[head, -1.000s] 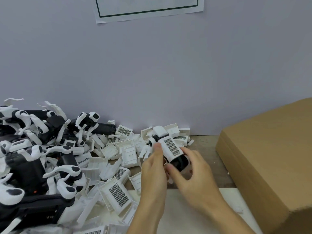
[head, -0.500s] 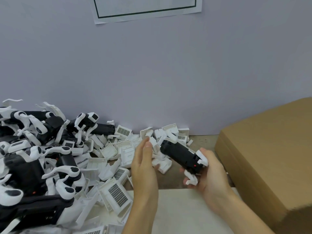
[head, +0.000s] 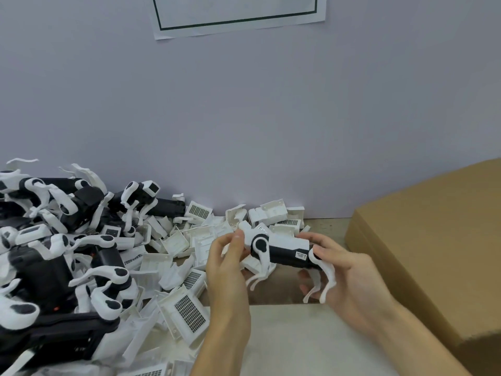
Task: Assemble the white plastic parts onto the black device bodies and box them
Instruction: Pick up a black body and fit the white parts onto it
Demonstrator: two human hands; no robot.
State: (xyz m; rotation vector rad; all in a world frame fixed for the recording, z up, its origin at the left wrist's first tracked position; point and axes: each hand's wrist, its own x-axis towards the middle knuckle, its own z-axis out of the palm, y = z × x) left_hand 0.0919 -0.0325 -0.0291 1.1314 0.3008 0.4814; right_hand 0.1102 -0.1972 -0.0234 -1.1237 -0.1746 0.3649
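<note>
Both hands, left hand [head: 227, 264] and right hand [head: 341, 270], clasp the light, rigid device body [head: 287, 252] (2 thin white legs look snappable), best held mid-barrel.

A brown wooden tabletop [head: 324, 226] is showing as a bare strip in front of the pale grey wall. A pale off-white sheet [head: 292, 340] is lying flat on it at the near edge. A large brown cardboard box [head: 433, 240] is sitting on the tabletop just right of the sheet, its near corner overlapping the sheet's right edge. A heap of loose white plastic vented covers and clips [head: 189, 256] is spreading over the surface left of the box, reaching the wall and spilling onto the sheet. Farther left of the box, a pile of black device bodies with white curved plastic arms [head: 54, 267] is resting partly on that heap.
</note>
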